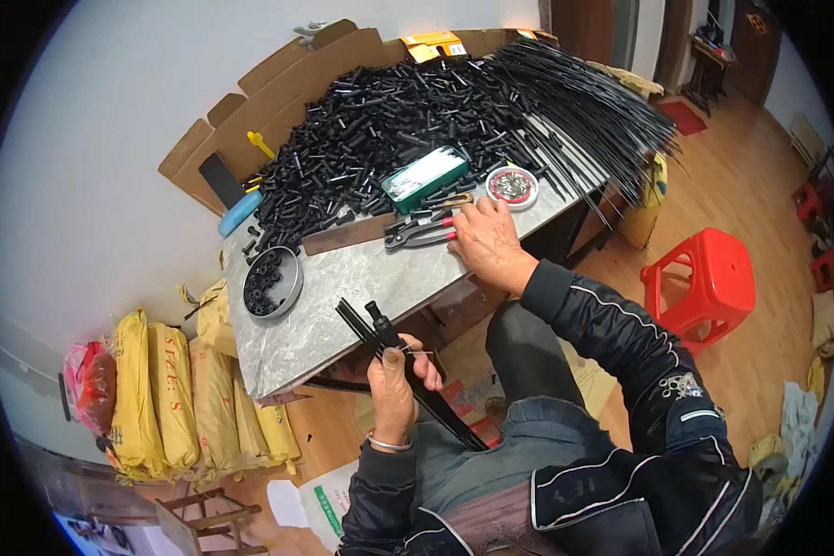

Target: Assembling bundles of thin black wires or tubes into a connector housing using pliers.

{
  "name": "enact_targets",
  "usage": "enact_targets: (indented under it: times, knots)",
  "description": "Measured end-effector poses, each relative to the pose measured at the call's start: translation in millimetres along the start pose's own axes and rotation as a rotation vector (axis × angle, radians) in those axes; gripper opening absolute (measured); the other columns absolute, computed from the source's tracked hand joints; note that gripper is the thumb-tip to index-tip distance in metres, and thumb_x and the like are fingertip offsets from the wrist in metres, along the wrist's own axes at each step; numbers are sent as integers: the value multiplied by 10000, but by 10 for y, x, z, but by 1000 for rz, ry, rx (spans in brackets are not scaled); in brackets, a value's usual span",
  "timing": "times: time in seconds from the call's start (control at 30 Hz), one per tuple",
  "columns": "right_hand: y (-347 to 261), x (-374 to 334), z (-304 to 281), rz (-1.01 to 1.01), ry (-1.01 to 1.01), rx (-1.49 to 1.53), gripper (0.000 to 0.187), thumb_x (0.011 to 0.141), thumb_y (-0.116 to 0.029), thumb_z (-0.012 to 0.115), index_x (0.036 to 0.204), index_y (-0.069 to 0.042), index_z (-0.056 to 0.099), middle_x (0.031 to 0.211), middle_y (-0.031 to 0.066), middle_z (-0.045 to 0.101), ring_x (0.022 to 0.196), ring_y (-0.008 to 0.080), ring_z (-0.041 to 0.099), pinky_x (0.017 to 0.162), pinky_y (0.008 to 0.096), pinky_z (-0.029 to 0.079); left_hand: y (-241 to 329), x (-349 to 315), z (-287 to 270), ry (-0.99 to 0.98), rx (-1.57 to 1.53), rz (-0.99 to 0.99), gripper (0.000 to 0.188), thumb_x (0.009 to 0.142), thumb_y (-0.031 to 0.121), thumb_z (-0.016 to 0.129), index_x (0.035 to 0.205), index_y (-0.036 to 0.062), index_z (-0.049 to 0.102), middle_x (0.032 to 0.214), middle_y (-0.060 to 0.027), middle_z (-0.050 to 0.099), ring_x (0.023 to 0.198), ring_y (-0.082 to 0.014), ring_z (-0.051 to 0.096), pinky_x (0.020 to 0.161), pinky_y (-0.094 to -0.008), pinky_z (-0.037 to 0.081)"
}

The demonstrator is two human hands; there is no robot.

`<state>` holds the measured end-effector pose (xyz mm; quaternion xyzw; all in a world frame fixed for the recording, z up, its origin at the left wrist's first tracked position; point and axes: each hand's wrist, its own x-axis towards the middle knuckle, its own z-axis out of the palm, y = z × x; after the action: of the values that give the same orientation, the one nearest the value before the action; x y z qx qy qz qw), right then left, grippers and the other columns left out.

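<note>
My left hand (397,380) grips a bundle of thin black rods (408,371) with a black plastic cap at their upper end, held over the near edge of the grey table (343,287). My right hand (486,243) rests flat on the tabletop, fingers spread, touching the red handles of a pair of pliers (422,232). Just beyond that hand stands a small round tin (511,187) with small metal parts in it.
A big heap of black plastic tubes (371,130) and a fan of long black rods (584,111) cover the far table. A green box (424,178), a round dish of black rings (271,281), yellow sacks (171,389) at left, a red stool (704,283) at right.
</note>
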<state>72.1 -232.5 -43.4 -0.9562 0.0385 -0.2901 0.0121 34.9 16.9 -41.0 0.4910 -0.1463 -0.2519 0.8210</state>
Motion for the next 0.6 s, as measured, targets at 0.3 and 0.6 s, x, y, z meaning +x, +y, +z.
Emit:
enact_targets:
  times: [0.3, 0.6]
  knots:
    - [-89, 59, 85, -275, 62, 158, 238, 774, -219, 686, 828, -40, 538, 844, 121, 524, 836, 307, 514, 712, 410, 406, -45, -22, -40, 239, 80, 61, 426, 967, 494, 472, 924, 70, 462, 606, 25, 348, 474, -77, 354, 435, -237, 312]
    - [-361, -790, -787, 107, -292, 770, 323, 722, -63, 738, 849, -36, 442, 740, 131, 470, 667, 323, 493, 598, 373, 412, -48, 0, -71, 290, 125, 91, 549, 944, 592, 402, 959, 49, 486, 614, 11, 381, 483, -81, 366, 443, -230, 312]
